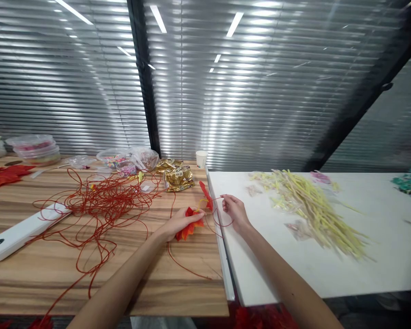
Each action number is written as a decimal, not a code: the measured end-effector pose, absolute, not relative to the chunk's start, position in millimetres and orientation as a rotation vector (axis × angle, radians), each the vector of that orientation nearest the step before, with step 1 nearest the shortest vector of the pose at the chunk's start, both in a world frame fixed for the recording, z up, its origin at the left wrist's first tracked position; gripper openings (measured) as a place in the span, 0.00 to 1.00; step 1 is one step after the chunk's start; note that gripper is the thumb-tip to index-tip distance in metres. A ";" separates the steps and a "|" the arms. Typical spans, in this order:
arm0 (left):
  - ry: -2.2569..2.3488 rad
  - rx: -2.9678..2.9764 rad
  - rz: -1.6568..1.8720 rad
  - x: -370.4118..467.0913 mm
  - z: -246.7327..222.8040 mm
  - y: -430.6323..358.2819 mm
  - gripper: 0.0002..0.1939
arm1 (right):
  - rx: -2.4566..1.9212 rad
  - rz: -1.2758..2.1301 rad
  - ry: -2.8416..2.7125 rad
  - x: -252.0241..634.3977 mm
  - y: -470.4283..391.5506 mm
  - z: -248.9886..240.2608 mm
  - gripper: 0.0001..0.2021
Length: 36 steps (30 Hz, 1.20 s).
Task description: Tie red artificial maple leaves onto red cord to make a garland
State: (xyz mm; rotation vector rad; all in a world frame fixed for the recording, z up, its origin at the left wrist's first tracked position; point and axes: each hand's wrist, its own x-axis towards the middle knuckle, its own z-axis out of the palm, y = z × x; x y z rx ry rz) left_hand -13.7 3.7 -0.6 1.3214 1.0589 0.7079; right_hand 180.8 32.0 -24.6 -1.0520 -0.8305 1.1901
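My left hand (181, 223) is closed on red-orange artificial leaves (189, 228), held over the wooden table near its right edge. A yellow stem or tie runs up from the leaves toward another red leaf (206, 195), which stands upright between my hands. My right hand (234, 210) pinches a thin red cord (222, 225) at the fingertips, just over the white table's edge. The cord loops below that hand and passes by the red leaf. Whether it is tied to the leaf I cannot tell.
A big tangle of red cord (106, 201) lies on the left, beside a white elongated device (23, 233). Behind stand gold packets (178, 177), a paper cup (201, 158) and plastic tubs (36, 148). Yellow strips (315, 214) spread over the white table (380, 269).
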 end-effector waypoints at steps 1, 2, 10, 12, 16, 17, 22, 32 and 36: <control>1.056 1.327 0.708 -13.6 -1.2 3.8 0.24 | -1.048 1.191 -0.832 180.7 31.9 -24.5 0.10; 1.052 1.332 0.707 -13.4 -1.7 3.8 0.24 | -1.044 1.192 -0.832 180.6 31.7 -24.3 0.10; 1.029 1.351 0.716 -11.6 0.9 2.8 0.24 | -1.044 1.200 -0.837 179.6 30.3 -22.8 0.10; 1.021 1.363 0.713 -11.3 2.0 2.5 0.23 | -1.046 1.198 -0.843 179.6 30.3 -23.1 0.09; 1.009 1.390 0.717 -11.3 0.6 2.8 0.23 | -1.046 1.195 -0.858 179.5 30.6 -24.4 0.10; 1.015 1.394 0.719 -11.4 -0.2 3.1 0.23 | -1.047 1.193 -0.865 179.5 30.8 -24.7 0.10; 1.045 1.418 0.705 -12.3 -2.3 4.4 0.26 | -1.074 1.182 -0.906 179.5 31.5 -25.8 0.10; 1.039 1.466 0.694 -12.7 -5.8 5.1 0.25 | -1.082 1.184 -0.932 179.1 30.1 -25.3 0.09; 0.996 1.500 0.691 -12.6 -7.2 5.8 0.23 | -1.077 1.183 -0.949 178.4 30.1 -26.1 0.09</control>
